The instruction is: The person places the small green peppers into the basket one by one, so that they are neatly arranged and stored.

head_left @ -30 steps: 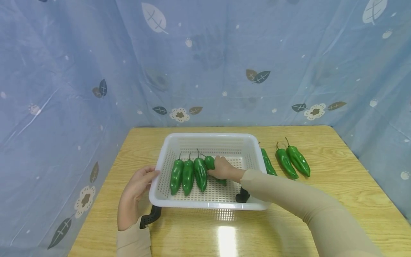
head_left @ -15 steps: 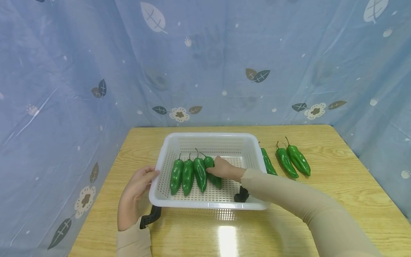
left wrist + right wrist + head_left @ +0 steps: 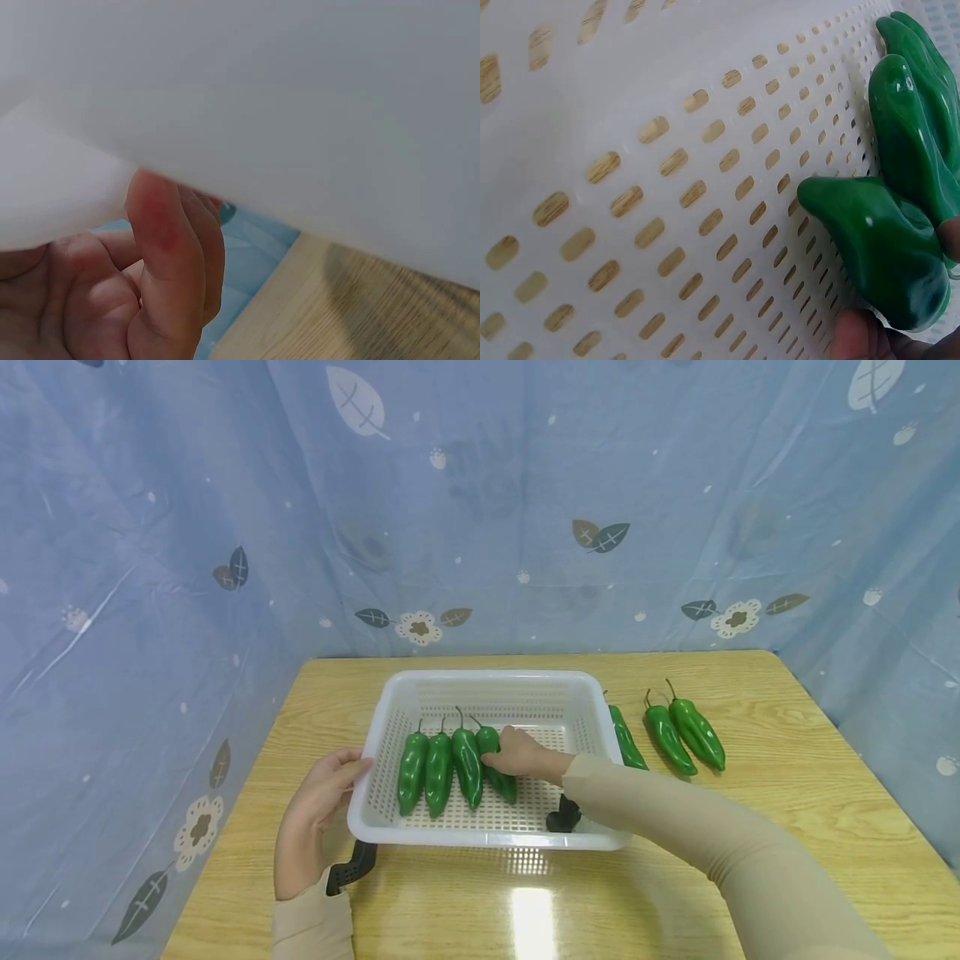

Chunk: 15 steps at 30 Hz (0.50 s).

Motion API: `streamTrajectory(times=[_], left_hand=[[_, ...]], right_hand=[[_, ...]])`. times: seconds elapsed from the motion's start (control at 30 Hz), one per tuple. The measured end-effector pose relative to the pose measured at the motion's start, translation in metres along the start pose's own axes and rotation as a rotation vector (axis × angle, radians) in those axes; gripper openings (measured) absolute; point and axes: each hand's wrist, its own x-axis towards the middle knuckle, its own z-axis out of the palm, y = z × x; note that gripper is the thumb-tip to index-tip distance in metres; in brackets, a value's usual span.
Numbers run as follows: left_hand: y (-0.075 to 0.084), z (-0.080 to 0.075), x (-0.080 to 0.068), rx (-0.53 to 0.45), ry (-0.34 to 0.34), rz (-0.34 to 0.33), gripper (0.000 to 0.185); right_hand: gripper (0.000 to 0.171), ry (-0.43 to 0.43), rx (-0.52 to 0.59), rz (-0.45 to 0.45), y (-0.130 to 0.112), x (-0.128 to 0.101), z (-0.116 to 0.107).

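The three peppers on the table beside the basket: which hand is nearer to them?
Right. The right hand is inside the white basket, on the fourth pepper, nearer the three table peppers. The left hand holds the basket's far left rim.

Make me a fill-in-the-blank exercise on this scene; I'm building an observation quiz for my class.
1. Inside the white perforated plastic basket lie ___ glossy green peppers.
2. On the wooden table, right of the basket, lie ___ more green peppers.
3. The left hand holds the basket's ___ rim.
4. The right hand touches the ___ pepper of the row in the basket.

Missing words: four; three; left; rightmost
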Motion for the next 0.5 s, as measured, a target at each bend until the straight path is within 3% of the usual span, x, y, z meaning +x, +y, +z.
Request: streamTrajectory(times=[0.27, 0.5], left_hand=[[-0.0006, 0.0002, 0.0005, -0.008, -0.01, 0.009, 0.038], [-0.0004, -0.0001, 0.0005, -0.009, -0.017, 0.011, 0.038]], right_hand=[[0.037, 0.0, 0.053, 0.036, 0.0011, -0.0015, -0.0035], [0.045, 0.014, 0.031, 0.063, 0.0042, 0.0032, -0.0093]])
